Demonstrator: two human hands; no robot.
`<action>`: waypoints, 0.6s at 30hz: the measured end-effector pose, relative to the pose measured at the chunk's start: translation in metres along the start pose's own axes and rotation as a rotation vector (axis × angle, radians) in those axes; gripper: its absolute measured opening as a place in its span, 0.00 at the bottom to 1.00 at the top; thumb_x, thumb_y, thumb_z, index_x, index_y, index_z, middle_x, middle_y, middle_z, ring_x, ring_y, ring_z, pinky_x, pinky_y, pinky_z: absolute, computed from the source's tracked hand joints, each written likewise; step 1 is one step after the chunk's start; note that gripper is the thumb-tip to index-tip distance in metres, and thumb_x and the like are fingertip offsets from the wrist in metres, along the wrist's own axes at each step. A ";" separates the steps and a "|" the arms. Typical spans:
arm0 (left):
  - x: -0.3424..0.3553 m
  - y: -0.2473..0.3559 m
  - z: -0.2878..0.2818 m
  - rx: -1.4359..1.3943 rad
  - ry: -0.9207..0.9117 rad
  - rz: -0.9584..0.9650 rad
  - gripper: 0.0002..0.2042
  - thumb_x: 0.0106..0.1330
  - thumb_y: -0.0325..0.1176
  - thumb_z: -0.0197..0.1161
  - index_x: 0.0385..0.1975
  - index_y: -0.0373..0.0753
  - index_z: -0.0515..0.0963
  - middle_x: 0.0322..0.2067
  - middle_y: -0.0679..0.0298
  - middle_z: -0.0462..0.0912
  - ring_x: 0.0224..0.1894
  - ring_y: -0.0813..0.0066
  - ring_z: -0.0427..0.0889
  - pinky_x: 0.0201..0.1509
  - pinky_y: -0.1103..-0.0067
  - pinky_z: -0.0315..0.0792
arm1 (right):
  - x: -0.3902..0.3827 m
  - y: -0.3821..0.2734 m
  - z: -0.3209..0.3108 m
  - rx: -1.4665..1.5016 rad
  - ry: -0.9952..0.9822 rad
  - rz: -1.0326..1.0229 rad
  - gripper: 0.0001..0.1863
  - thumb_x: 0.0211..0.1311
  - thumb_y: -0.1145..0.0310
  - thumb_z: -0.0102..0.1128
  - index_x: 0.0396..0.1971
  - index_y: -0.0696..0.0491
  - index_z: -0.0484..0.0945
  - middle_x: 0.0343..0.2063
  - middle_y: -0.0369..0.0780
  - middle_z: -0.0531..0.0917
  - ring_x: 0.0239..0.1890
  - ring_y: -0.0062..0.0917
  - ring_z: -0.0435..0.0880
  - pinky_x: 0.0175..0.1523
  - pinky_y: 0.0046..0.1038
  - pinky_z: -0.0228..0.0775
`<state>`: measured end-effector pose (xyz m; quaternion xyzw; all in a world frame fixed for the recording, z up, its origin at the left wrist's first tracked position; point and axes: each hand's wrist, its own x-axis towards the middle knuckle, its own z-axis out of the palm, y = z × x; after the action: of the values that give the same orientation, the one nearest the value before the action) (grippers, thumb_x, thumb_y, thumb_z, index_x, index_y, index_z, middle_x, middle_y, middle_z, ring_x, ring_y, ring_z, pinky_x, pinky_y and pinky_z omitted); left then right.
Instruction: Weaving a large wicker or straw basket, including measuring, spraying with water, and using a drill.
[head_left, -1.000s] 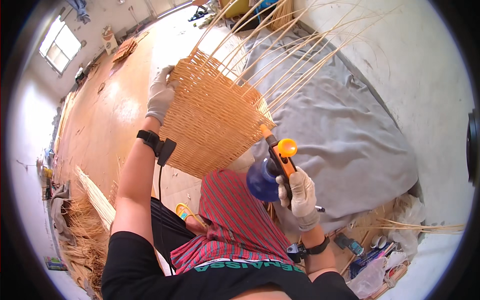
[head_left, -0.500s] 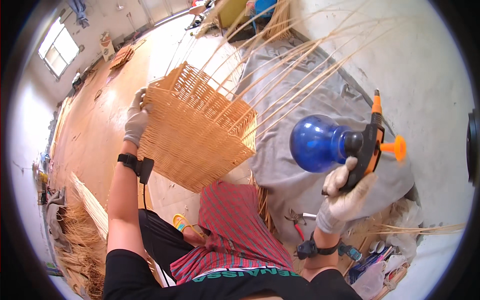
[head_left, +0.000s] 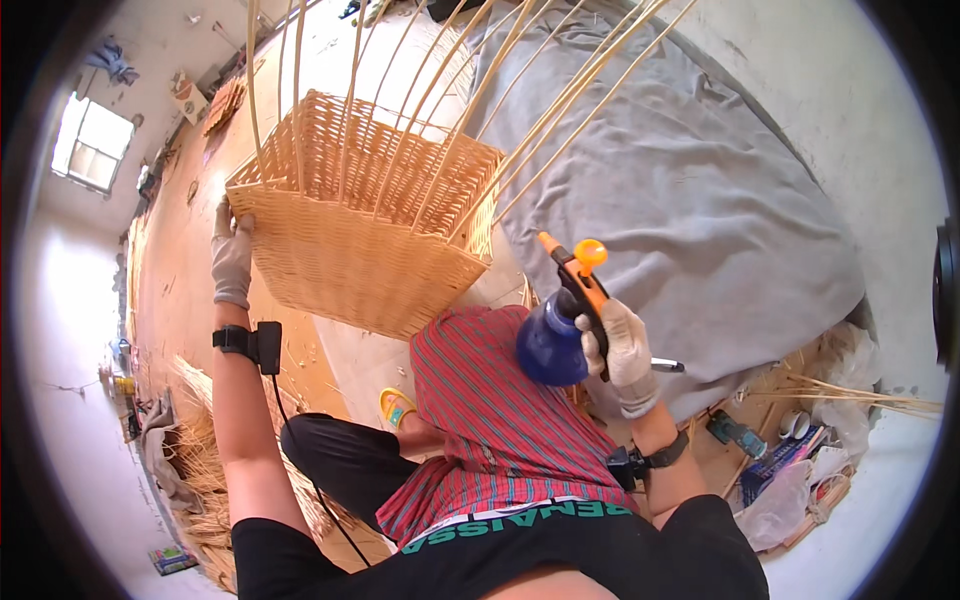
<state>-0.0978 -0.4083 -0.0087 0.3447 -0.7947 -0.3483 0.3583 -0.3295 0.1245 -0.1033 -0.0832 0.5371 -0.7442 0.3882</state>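
Observation:
A woven wicker basket (head_left: 365, 265) rests tilted against my knee, its opening facing up and away. Long loose canes (head_left: 570, 105) rise from its rim. My gloved left hand (head_left: 232, 255) grips the basket's left upper corner; the basket hides part of the fingers. In my gloved right hand (head_left: 622, 345) is a spray bottle, its blue round body (head_left: 552, 345) upright over the striped cloth on my lap. The bottle's black and orange head has an orange pump knob on top, and its nozzle points toward the basket. My fingers wrap around the handle.
A grey cloth (head_left: 700, 220) covers a broad low heap at the right. Bundles of cane (head_left: 205, 450) lie at the lower left. A phone-like device (head_left: 735, 435), a white cup (head_left: 795, 425) and plastic bags (head_left: 780, 510) sit at the lower right. Striped red cloth (head_left: 500, 400) covers my lap.
My right hand has brought the spray bottle left and lower, turning it upright with its nozzle toward the basket. The basket has tipped so that more of its inside shows.

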 end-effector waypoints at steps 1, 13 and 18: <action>0.001 -0.002 -0.003 0.023 0.021 0.004 0.27 0.70 0.27 0.57 0.69 0.39 0.63 0.60 0.59 0.74 0.58 0.69 0.75 0.62 0.75 0.69 | -0.001 0.001 -0.002 0.063 0.054 0.034 0.26 0.75 0.45 0.50 0.36 0.56 0.78 0.17 0.30 0.76 0.15 0.11 0.71 0.18 0.15 0.59; 0.011 -0.024 -0.013 -0.098 0.011 -0.010 0.29 0.71 0.29 0.59 0.71 0.35 0.60 0.64 0.58 0.71 0.62 0.69 0.72 0.64 0.75 0.67 | 0.027 -0.076 -0.017 0.397 0.172 -0.632 0.32 0.73 0.39 0.46 0.44 0.58 0.77 0.19 0.33 0.74 0.17 0.17 0.69 0.21 0.19 0.57; 0.016 -0.021 -0.013 -0.014 -0.030 -0.010 0.29 0.72 0.31 0.59 0.71 0.35 0.60 0.63 0.59 0.72 0.63 0.68 0.72 0.64 0.75 0.67 | 0.025 -0.055 -0.020 0.108 0.275 -0.401 0.29 0.74 0.42 0.47 0.42 0.57 0.77 0.18 0.32 0.74 0.15 0.15 0.68 0.20 0.18 0.58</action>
<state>-0.0891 -0.4354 -0.0135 0.3408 -0.7958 -0.3606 0.3472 -0.3843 0.1288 -0.0714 -0.0652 0.5170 -0.8384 0.1598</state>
